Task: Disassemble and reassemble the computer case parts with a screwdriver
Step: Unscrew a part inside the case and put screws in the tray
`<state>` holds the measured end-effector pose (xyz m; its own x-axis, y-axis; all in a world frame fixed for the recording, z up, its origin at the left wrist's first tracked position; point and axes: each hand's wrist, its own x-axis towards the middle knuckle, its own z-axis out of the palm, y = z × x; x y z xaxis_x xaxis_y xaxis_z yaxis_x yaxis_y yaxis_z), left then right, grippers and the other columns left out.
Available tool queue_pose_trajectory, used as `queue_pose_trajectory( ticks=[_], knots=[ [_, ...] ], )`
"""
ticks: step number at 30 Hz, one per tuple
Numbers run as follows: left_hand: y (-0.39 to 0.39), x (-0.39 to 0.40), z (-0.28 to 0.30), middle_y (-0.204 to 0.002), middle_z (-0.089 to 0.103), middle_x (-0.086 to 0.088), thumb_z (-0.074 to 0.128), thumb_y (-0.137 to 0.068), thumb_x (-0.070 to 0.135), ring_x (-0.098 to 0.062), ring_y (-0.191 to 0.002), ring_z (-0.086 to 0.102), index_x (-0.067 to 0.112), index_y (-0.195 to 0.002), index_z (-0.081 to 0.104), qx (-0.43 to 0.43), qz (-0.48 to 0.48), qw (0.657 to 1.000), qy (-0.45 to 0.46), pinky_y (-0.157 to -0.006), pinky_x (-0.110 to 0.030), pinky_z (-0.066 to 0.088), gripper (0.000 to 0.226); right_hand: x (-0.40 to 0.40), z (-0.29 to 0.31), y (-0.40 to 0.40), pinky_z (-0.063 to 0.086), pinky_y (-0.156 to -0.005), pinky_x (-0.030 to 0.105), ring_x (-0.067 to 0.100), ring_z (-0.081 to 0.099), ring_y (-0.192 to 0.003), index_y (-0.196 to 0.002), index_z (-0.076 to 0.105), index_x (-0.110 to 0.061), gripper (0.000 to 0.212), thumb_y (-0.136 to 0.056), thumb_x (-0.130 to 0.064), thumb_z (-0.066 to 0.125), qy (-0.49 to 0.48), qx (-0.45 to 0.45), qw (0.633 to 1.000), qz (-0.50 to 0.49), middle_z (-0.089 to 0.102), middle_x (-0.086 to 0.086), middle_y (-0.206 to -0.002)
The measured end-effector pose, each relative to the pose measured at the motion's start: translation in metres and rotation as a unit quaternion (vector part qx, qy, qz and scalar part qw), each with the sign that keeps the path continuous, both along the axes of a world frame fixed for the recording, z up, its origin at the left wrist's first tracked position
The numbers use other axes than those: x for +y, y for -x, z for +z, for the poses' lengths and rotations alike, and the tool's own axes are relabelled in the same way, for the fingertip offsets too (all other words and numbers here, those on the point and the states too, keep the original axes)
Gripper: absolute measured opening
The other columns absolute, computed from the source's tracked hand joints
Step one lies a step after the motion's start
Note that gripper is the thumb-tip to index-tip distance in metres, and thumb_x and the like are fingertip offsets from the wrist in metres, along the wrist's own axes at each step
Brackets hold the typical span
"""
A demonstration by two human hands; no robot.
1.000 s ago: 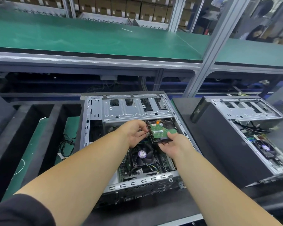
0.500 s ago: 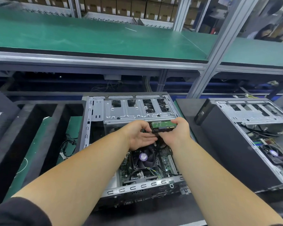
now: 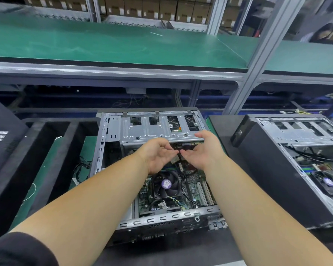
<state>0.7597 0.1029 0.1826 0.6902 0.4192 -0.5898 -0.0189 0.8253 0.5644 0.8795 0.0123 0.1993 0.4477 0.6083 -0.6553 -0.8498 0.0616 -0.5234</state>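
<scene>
At the bottom of the frame two bare forearms reach up toward the centre, a dark sleeve (image 3: 17, 250) at the lower left corner. They cross the near edge of an open computer case (image 3: 108, 150) lying flat on the dark table (image 3: 161, 254). Inside the case, just below the hands, sits a black CPU fan (image 3: 166, 184) with a purple hub label, on a green motherboard (image 3: 197, 189) with cables running over it.

At the centre, the left hand (image 3: 158, 156) and right hand (image 3: 206, 150) are held palms facing each other, fingers loosely curved, fingertips nearly meeting. Between and just behind them the edge of a hard drive (image 3: 188, 145) shows under the silver drive cage (image 3: 160, 131). Whether either hand touches the drive cannot be told; neither visibly grips anything.

At the right, a second open case (image 3: 267, 169) lies beside the first. At the left are black foam trays (image 3: 52, 150). Further back, across the upper frame, runs a green shelf (image 3: 104, 43) on grey metal framing, with cardboard boxes (image 3: 161, 8) stacked behind it.
</scene>
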Motion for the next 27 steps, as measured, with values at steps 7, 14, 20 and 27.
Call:
queue_pose_trajectory(
  ticks=[7,14,20,27],
  knots=[
    [0.026,0.007,0.022,-0.109,0.070,-0.016,0.054,-0.095,0.007,-0.022,-0.094,0.072,0.000,-0.116,0.059,0.171,-0.173,0.938,-0.245,-0.076,-0.026,0.059,0.023,-0.029,0.019,-0.004,0.042,-0.111,0.042,0.040,0.046,-0.135,-0.141,0.041,0.013,0.049,-0.098,-0.011,0.047,0.016,-0.117,0.983,0.143,0.045,0.031,-0.144],
    [0.097,0.028,0.030,-0.131,0.057,0.000,0.063,-0.082,0.028,-0.022,-0.116,0.055,0.031,-0.129,0.057,0.383,-0.028,0.665,-0.640,-0.093,-0.034,0.046,0.047,-0.072,0.030,-0.038,0.043,-0.100,0.036,0.017,0.055,-0.123,-0.130,0.063,-0.024,0.039,-0.092,-0.021,0.055,0.228,-0.583,0.760,0.177,0.062,-0.008,-0.130],
    [0.124,0.032,0.012,-0.133,0.050,-0.022,0.055,-0.093,0.030,-0.041,-0.118,0.052,0.005,-0.138,0.036,0.584,-0.088,0.621,-0.515,-0.087,-0.038,0.043,0.055,-0.066,-0.006,-0.054,0.034,-0.111,0.044,0.033,0.044,-0.135,-0.154,0.033,-0.013,0.060,-0.098,-0.019,0.056,0.279,-0.476,0.783,0.286,0.043,0.009,-0.151],
    [0.132,0.028,0.002,-0.112,0.061,-0.010,0.049,-0.098,0.019,-0.026,-0.091,0.053,0.009,-0.120,0.053,0.521,-0.050,0.637,-0.565,-0.076,-0.030,0.038,0.024,-0.058,-0.015,-0.054,0.048,-0.098,0.050,0.040,0.058,-0.112,-0.119,0.055,-0.001,0.022,-0.099,-0.011,0.057,0.295,-0.513,0.750,0.294,0.060,0.023,-0.118]
  ],
)
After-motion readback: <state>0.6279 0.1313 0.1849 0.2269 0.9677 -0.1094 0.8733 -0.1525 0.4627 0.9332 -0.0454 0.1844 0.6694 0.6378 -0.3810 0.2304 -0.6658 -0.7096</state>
